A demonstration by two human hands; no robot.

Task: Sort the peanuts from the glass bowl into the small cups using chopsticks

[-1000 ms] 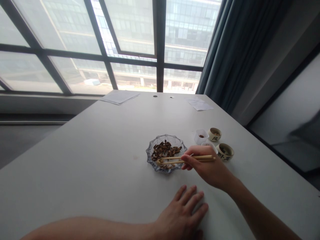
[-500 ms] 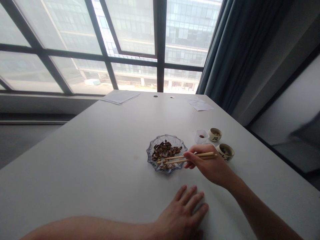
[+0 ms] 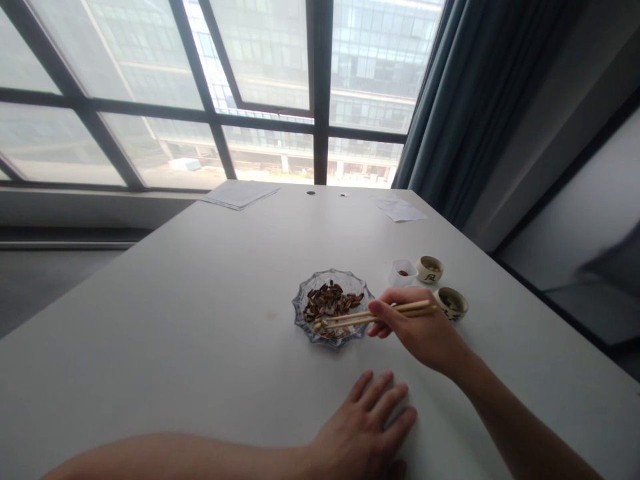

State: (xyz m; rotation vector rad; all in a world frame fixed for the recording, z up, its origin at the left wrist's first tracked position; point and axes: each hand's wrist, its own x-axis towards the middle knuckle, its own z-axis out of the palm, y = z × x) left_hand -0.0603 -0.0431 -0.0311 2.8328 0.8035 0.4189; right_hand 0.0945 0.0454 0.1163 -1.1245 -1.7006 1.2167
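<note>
My right hand (image 3: pixel 417 330) grips a pair of wooden chopsticks (image 3: pixel 373 315) that point left, with their tips over the near part of a scalloped glass dish (image 3: pixel 305 293). The dish holds a heap of dark striped seeds (image 3: pixel 330 303). Whether a seed sits between the tips I cannot tell. My left hand (image 3: pixel 365 427) lies flat on the white table (image 3: pixel 175 320), fingers stretched out, nearer to me than the dish and holding nothing.
To the right of the dish stand a small clear plastic cup (image 3: pixel 403 271) and two small ceramic cups (image 3: pixel 431 268) (image 3: pixel 451 303). Papers (image 3: pixel 240 193) (image 3: pixel 401 209) lie at the table's far edge under the window. A dark curtain hangs at the right.
My right hand with the chopsticks has risen slightly and shifted a little to the right over the dish. The left hand has stayed put.
</note>
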